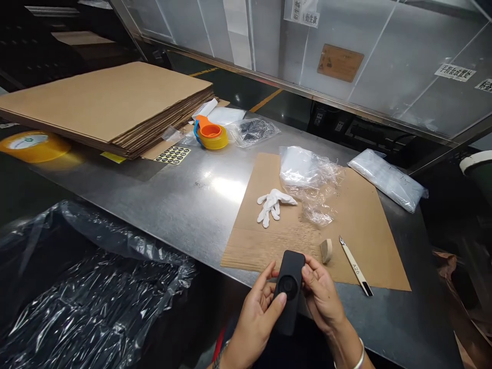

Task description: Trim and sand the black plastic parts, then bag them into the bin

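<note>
Between both hands is a slim black handheld device (pixel 291 269) with a round recessed dial on its face, tilted upright over the table's front edge. My left hand (pixel 261 310) grips its left side, the thumb lying beside the dial. On the right edge, the fingers of my right hand (pixel 321 294) are closed. A small beige block (pixel 326 251) rests on the cardboard sheet (pixel 246 241) just beyond my right hand. Right of it lies a white-handled craft knife (pixel 354 267) marked A26. A crumpled white glove (pixel 273 206) is farther back.
Clear plastic bags (pixel 303 171) and a wrapped packet (pixel 388 179) lie at the back. Stacked cardboard sheets (pixel 115 100), a tape dispenser (pixel 210 134), a yellow tape roll (pixel 33 146) and a sticker sheet (pixel 172 155) occupy the left. A black-lined bin (pixel 88 302) stands front left.
</note>
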Motion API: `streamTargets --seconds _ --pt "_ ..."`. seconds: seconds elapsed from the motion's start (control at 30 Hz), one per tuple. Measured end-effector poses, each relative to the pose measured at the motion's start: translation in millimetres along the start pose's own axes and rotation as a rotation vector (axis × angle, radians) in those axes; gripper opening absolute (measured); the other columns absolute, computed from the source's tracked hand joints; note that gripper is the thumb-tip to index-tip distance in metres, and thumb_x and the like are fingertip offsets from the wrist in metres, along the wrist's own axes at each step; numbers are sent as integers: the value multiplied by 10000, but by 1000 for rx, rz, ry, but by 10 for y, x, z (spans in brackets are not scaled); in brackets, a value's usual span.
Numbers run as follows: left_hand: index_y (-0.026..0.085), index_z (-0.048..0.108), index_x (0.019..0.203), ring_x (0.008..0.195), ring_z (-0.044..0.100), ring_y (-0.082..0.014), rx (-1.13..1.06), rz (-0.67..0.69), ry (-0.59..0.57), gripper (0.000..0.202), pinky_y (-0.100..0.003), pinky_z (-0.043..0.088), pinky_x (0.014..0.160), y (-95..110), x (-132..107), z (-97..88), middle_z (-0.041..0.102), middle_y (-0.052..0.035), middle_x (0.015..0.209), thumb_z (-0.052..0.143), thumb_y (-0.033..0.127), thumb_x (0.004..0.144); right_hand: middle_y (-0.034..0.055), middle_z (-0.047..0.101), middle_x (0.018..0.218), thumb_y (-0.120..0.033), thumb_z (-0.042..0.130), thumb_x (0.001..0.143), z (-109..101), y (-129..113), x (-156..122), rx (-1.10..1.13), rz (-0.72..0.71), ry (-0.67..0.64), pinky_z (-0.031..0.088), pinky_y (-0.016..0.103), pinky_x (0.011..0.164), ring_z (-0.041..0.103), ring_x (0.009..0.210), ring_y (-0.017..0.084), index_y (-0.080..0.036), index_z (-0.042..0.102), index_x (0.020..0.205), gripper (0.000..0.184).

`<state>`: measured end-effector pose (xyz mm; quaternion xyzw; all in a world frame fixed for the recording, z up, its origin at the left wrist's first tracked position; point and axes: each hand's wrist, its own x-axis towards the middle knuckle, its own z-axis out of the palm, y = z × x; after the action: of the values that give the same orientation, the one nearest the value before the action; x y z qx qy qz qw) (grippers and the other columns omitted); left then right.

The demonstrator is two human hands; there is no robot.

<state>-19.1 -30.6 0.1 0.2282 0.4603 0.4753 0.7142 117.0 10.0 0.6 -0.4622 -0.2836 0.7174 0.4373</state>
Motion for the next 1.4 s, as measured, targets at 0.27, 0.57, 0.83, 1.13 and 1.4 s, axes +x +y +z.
streamTargets --seconds 0.27,0.57,0.83,1.13,1.4 --pt "214 527 1251 1289 358 -237 -66 -94 -159 490 -353 267 1070 90 18 14 489 -91 1348 635 247 774 -19 607 737 -392 712 706 21 -12 52 -32 -130 277 482 247 651 597 684 130 -196 508 1119 500" --pt "200 610 1162 1072 527 -290 -197 -317 -163 465 -439 435 873 215 -61 64 582 -119 1214 664 193 701 -90 442 533 -390 677 748 1 -71 -5 -227 -221 327 384 185 416 433 448 71 -191 518 1058 401" --pt "162 608 1164 1041 527 -291 -198 -333 -179 509 -467 431 876 184 -39 86 617 -129 1126 665 196 659 -91 388 533 -396 664 754 -1 -64 -42 -333 -274 371 344 193 437 376 478 70 -180 530 1026 372" --pt "167 619 1150 948 544 -251 -167 -322 -178 481 -470 450 847 147 -48 99 621 -124 1087 630 175 670 -90 386 538 -393 657 750 16 -62 -72 -372 -289 393 353 196 459 374 493 74 -178 537 1024 369" --pt "164 648 1104 902 558 -235 -200 -317 -168 395 -452 472 807 124 -58 124 634 -123 1036 617 175 710 -81 413 553 -388 636 767 31 -60 -102 -431 -312 388 371 200 458 399 501 79 -173 521 1052 375"
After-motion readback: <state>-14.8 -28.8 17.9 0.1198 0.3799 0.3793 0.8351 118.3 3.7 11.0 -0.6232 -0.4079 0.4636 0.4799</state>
